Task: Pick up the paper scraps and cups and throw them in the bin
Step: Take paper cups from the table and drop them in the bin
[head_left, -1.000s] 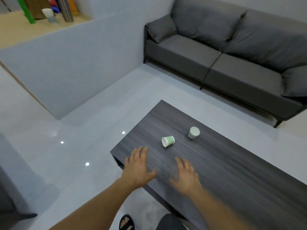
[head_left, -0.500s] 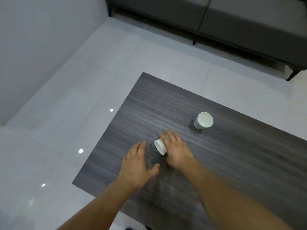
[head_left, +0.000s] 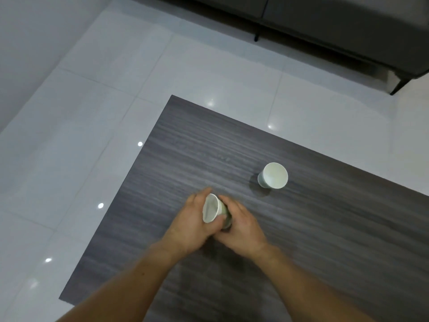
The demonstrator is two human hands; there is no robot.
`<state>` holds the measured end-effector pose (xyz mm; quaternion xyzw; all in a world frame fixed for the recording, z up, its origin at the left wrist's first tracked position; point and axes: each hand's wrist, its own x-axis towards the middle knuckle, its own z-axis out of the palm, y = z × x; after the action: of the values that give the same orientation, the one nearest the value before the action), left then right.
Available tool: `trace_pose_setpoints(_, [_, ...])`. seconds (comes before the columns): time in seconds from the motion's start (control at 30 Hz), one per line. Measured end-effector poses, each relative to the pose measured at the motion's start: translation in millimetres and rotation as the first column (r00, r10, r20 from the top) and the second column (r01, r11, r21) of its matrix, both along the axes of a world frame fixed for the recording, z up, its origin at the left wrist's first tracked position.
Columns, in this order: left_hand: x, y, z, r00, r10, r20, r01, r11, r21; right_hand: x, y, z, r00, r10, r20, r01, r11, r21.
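Head view, looking steeply down. Both bare forearms in from the bottom edge, converging over the near-left part of the dark wood-grain table (head_left: 232,147).

Left hand (head_left: 192,220) turned palm-inward against the open-mouth side of the tipped cup (head_left: 211,211). Fingers close together and curved past the far side of the rim, thumb hooked at the near edge of the rim.

Right hand (head_left: 243,228) back-up, closed over the cup's greenish body and base from the right. Fingers together and bent down over it. Fingertips hidden behind the cup, so no telling exactly where they press.

Tipped cup lying on its side between the two hands, white inside facing left and toward the camera. Contact with the wood hidden by the hands: resting or just lifted, cannot tell.

Farther out and to the right, well apart from both hands, upright cup (head_left: 274,176) standing on the table, mouth up.

Hard to make out: base of the tipped cup, mostly covered by the right hand, and some blur on both hands. Table cut off at the right and bottom edges. Along the top, only the lower front and thin legs of a dark sofa (head_left: 325,19). Glossy white tiled floor (head_left: 92,135) around the table, dotted with reflected lights.
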<state>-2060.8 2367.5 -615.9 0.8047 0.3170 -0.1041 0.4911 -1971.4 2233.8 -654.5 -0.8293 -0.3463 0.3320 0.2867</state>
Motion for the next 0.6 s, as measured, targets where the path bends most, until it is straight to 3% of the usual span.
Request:
trace_pose_setpoints(0.1, [12.1, -2.5, -0.1, 0.999, 0.016, 0.032, -0.018, 0.999, 0.043, 30.5, -20.4, 7.0, 0.995, -0.036, 0.098, 0.036, 0.999, -0.002])
trace_pose_setpoints(0.2, [17.4, -7.5, -1.0, 1.000, 0.028, 0.008, -0.029, 0.993, 0.118, 71.8, -33.5, 9.4, 0.875, -0.055, 0.481, 0.027, 0.998, 0.065])
trace_pose_setpoints(0.27, [20.0, -12.1, -0.1, 1.000, 0.018, -0.024, -0.015, 0.992, 0.128, 96.6, -32.0, 10.3, 0.819, -0.003, 0.573, 0.057, 0.995, -0.078])
trace_pose_setpoints(0.4, [27.5, -17.2, 1.3, 0.999, -0.010, -0.052, 0.017, 0.990, 0.139, 127.0, -17.9, -1.4, 0.889, 0.122, 0.441, 0.088, 0.900, -0.427])
trace_pose_setpoints(0.6, [27.5, -17.0, 13.6, 0.996, -0.030, -0.085, 0.048, 0.975, 0.216, 68.8, -22.1, 4.3, 0.960, 0.073, 0.270, 0.043, 0.915, -0.402])
